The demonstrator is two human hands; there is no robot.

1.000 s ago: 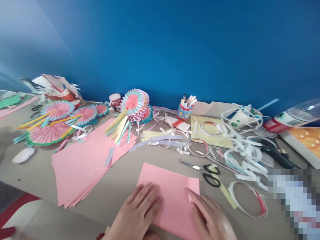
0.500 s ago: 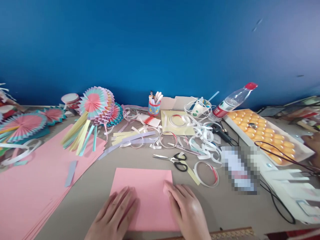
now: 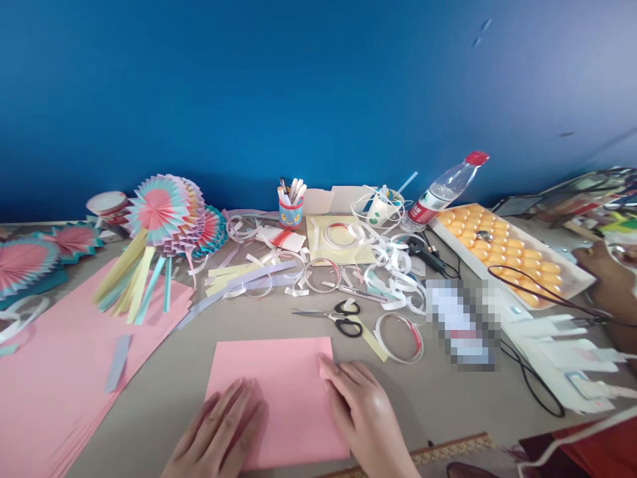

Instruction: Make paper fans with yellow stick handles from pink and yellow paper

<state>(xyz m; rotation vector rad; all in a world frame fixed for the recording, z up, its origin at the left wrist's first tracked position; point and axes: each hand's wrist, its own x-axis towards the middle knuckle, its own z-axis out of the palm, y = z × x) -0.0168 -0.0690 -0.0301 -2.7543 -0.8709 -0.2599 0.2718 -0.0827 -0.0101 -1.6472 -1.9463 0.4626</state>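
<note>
A rectangular sheet of pink paper lies on the table in front of me. My left hand rests flat on its left side, fingers extended. At the right edge, my right hand grips the paper, thumb on top near the upper right corner and the other fingers curled; their tips are hidden. Beyond the paper lie scissors with black handles, blades pointing left. A roll of white tape with some red on it sits to their right. At left is a stack of large pink sheets with a grey strip on top.
Pleated paper rosettes stand at left. Curled white strips, a pen cup and a tilted bottle are toward the blue wall. To the right are a tray of yellow domes, a power strip and another person's arm.
My view has turned slightly right, so the things on the table appear farther left. Both hands stay on the pink paper in nearly the same pose.
</note>
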